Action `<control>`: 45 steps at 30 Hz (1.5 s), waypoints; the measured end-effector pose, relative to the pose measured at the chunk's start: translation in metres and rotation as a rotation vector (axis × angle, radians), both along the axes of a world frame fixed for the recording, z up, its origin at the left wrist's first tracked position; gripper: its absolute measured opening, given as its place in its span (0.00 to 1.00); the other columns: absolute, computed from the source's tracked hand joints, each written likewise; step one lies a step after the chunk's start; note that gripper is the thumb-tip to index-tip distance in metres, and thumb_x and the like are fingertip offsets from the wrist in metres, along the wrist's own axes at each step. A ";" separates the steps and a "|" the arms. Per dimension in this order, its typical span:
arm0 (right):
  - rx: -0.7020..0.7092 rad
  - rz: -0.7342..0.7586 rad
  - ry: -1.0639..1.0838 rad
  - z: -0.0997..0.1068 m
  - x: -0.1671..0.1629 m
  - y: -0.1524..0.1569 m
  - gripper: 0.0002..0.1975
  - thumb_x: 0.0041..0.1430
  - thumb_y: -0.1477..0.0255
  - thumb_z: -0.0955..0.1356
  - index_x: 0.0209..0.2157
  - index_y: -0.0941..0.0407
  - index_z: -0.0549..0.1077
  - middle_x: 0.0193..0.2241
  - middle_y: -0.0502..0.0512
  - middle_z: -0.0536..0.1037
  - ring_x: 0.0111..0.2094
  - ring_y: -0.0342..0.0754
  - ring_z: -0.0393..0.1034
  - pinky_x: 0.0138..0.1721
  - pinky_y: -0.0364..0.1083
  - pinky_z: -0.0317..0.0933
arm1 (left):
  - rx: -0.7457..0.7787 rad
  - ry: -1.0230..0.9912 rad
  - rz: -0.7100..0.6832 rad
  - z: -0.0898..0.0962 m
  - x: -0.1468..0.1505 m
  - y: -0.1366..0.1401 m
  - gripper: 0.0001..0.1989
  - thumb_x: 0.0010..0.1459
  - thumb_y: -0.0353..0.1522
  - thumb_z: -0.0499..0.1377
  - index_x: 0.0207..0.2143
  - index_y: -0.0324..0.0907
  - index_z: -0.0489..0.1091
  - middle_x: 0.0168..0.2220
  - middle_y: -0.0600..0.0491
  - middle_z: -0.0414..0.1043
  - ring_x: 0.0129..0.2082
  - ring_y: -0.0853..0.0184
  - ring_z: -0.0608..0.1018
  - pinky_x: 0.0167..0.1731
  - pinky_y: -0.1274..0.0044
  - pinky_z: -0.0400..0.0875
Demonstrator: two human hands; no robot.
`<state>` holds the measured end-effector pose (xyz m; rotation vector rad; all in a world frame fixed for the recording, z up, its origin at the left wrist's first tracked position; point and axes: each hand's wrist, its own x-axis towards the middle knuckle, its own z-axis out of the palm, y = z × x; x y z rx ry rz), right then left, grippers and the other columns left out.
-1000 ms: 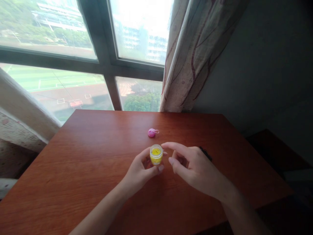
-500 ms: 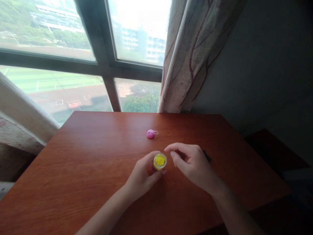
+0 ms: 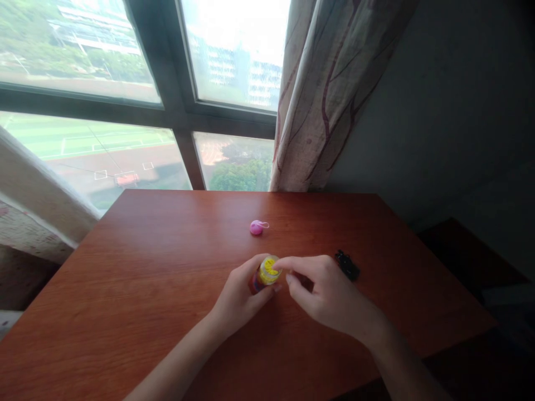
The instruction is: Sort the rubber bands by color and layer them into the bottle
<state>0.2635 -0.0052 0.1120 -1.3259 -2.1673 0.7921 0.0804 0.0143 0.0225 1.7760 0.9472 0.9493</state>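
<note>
My left hand [image 3: 240, 298] is wrapped round a small clear jar [image 3: 264, 275], which tilts a little in its grip. Yellow pieces [image 3: 271, 264] fill the jar up to its open mouth; what they are exactly I cannot make out. My right hand [image 3: 328, 287] comes in from the right with its index finger stretched out, the tip at the jar's rim over the yellow pieces. Its thumb is apart from that finger, and nothing shows between them. Beyond the jar lies a pink domed cap [image 3: 256, 227] with a loop.
A small black object [image 3: 346, 265] lies on the brown wooden table [image 3: 125, 301], just beyond my right hand. Behind the table stand a window [image 3: 175, 120] and a patterned curtain [image 3: 326, 94]. A darker wooden surface [image 3: 472, 250] is at the far right.
My right index finger has moved left onto the jar's mouth. The jar has shifted slightly up and left and tilts more. The black object shows more fully now.
</note>
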 end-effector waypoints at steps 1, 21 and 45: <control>-0.017 0.024 -0.058 0.001 -0.001 -0.001 0.14 0.60 0.79 0.62 0.42 0.52 0.76 0.33 0.50 0.80 0.32 0.45 0.73 0.36 0.41 0.59 | 0.001 -0.005 0.000 0.000 0.000 0.000 0.12 0.57 0.32 0.60 0.44 0.40 0.69 0.38 0.53 0.75 0.37 0.67 0.76 0.40 0.77 0.72; -0.132 0.061 -0.248 0.012 0.005 -0.008 0.14 0.62 0.76 0.62 0.46 0.51 0.74 0.33 0.50 0.79 0.33 0.47 0.73 0.33 0.41 0.55 | 0.204 0.172 0.001 -0.009 -0.006 0.000 0.24 0.54 0.27 0.60 0.54 0.44 0.65 0.51 0.47 0.75 0.50 0.60 0.77 0.51 0.69 0.72; 0.376 -0.195 -0.503 -0.121 0.157 0.008 0.29 0.62 0.57 0.65 0.60 0.53 0.62 0.61 0.63 0.62 0.62 0.61 0.55 0.59 0.61 0.56 | 0.244 0.247 0.055 -0.009 -0.005 0.001 0.20 0.58 0.31 0.60 0.53 0.44 0.65 0.48 0.51 0.76 0.46 0.65 0.78 0.49 0.75 0.72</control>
